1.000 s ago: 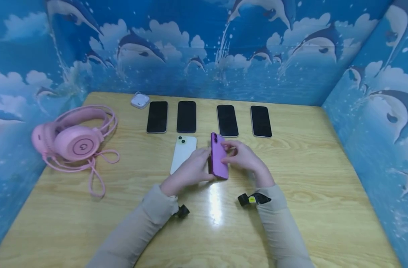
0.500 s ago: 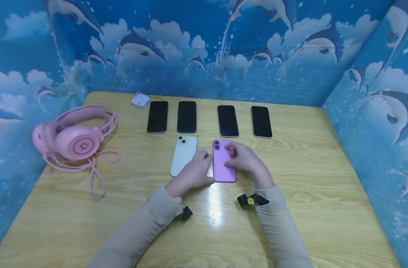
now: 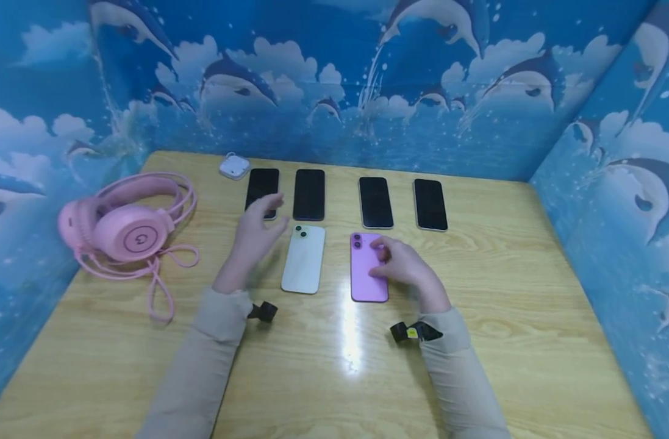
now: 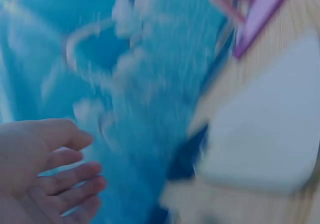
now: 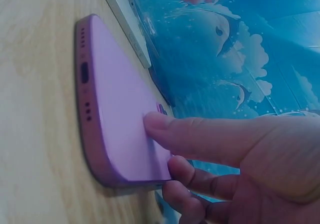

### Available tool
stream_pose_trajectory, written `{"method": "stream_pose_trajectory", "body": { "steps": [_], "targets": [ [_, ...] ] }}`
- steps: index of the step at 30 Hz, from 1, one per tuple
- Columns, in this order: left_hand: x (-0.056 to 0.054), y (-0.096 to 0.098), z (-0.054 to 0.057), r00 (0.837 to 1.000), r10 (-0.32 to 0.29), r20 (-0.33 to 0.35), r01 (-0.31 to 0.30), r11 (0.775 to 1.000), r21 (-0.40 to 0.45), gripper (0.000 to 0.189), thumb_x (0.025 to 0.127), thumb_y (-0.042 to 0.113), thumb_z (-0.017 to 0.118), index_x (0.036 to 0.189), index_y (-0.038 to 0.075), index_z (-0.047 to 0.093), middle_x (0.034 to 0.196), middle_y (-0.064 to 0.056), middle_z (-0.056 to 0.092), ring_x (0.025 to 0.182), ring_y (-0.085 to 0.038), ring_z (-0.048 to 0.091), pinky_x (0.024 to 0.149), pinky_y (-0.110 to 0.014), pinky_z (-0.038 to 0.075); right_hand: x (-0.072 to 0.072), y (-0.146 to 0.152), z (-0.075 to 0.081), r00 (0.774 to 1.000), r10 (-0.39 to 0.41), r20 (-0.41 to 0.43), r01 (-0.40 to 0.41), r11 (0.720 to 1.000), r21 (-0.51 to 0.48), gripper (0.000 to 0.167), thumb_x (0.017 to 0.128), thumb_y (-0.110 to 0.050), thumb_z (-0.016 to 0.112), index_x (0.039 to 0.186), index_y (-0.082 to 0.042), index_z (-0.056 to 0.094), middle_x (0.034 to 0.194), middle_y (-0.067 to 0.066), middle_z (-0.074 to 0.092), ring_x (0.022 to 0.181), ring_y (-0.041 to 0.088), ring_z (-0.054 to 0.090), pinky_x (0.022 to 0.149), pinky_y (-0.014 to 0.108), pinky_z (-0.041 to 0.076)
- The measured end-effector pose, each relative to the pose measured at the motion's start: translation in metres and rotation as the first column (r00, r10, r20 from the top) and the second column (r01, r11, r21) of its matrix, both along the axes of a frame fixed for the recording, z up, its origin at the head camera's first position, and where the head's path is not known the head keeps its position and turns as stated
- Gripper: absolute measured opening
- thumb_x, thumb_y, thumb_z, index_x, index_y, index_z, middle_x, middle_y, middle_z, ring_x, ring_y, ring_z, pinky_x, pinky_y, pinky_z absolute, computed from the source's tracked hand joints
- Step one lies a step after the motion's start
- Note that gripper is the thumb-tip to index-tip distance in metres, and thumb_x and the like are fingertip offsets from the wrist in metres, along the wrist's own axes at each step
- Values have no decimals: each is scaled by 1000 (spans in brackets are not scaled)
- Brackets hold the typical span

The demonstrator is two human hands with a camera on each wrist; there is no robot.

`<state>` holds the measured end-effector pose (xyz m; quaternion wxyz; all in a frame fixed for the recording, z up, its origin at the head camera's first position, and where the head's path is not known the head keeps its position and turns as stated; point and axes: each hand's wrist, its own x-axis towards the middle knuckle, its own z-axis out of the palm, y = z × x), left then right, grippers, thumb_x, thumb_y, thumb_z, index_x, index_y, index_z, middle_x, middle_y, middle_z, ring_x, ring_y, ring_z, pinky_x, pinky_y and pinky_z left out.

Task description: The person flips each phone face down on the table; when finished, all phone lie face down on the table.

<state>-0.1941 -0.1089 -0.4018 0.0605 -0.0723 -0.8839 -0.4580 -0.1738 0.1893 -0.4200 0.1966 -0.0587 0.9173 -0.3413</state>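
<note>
My right hand (image 3: 405, 263) pinches a purple rectangular phone (image 3: 364, 281); my left hand (image 3: 254, 236) hovers, fingers apart, nearer the wooden desk's (image 3: 521, 268) left edge

Purple phone (image 3: 363, 275) lies flat, back up — twin lenses (image 3: 358, 245) at its far left corner, thumb (image 5: 167, 126) of the right hand (image 3: 405, 265) against its back. Leftmost dark-screened phone (image 3: 263, 182) lies screen up in the far row — near part partly hidden in the head view.

Wood-grain table (image 3: 510, 292): pink headphones (image 3: 127, 233), small white item (image 3: 235, 166), six phones (image 3: 361, 277) (four screen-up).
</note>
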Motion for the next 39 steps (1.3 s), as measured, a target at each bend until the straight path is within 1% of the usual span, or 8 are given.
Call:
{"method": "stream_pose_trajectory", "body": {
  "steps": [2, 5, 10, 16, 21, 28, 34, 39],
  "targets": [
    [-10, -20, -11, 995, 88, -49, -86, 995, 48, 45, 92, 12, 62, 135, 5, 50, 129, -14, 56, 120, -29, 50, 104, -42, 38, 0, -2, 1, 1000, 3, -13, -3, 1000, -1, 58, 78, -13, 78, 130, -6, 52, 102, 10, 57, 91, 25, 53, 78, 36, 47],
    [-21, -44, -32, 981, 187, -49, -181, 977, 116, 44, 92, 10, 61, 134, 1, 51, 130, -18, 55, 121, -31, 50, 104, -39, 39, 2, -5, 3, 1000, 4, -30, -4, 1000, 13, 56, 79, -13, 77, 129, -6, 53, 100, 9, 58, 89, 24, 54, 77, 35, 48],
    [-28, -61, -55, 963, 269, 0, -267, 956, 121, 47, 92, 14, 62, 134, 0, 50, 131, -20, 53, 122, -32, 50, 105, -38, 38, 6, -16, 9, 997, 27, -71, -26, 1000, 9, 51, 80, -12, 76, 126, -5, 56, 97, 8, 61, 86, 22, 56, 72, 33, 50],
    [-32, -61, -62, 955, 287, -73, -289, 957, -10, 47, 93, 21, 61, 133, -1, 51, 129, -22, 53, 119, -36, 49, 107, -46, 34, -14, -58, 16, 981, 125, -146, -136, 988, -69, 40, 87, -18, 69, 124, -5, 58, 98, 5, 62, 89, 20, 59, 68, 30, 51],
    [-36, -62, -67, 959, 274, -74, -279, 959, -56, 50, 92, 22, 63, 133, -3, 50, 131, -23, 51, 122, -37, 46, 108, -46, 32, -44, -114, 17, 980, 171, -99, -185, 970, -159, 38, 92, -23, 64, 126, -6, 56, 105, 5, 61, 87, 19, 60, 65, 27, 53],
    [-36, -63, -74, 980, 185, -74, -190, 979, -73, 48, 91, 17, 64, 131, -8, 50, 130, -27, 50, 123, -40, 43, 108, -49, 31, -80, -175, 0, 988, 90, -128, -113, 975, -192, 38, 96, -23, 57, 128, -4, 55, 111, 8, 61, 86, 17, 61, 72, 26, 52],
    [-34, -65, -76, 982, 177, -60, -182, 980, -86, 43, 91, 12, 62, 129, -6, 53, 131, -27, 51, 125, -40, 42, 109, -49, 29, -93, -201, -8, 997, 11, -77, -25, 984, -175, 48, 96, -27, 55, 136, -1, 47, 124, 14, 58, 99, 19, 60, 88, 32, 49],
    [-36, -66, -72, 983, 172, -64, -178, 978, -111, 42, 92, 12, 60, 130, -4, 53, 132, -25, 51, 126, -39, 42, 110, -49, 28, -98, -211, -3, 995, -61, -83, 48, 987, -155, 52, 95, -24, 55, 136, 6, 43, 109, 19, 62, 86, 24, 59, 78, 34, 50]
  ]
}}
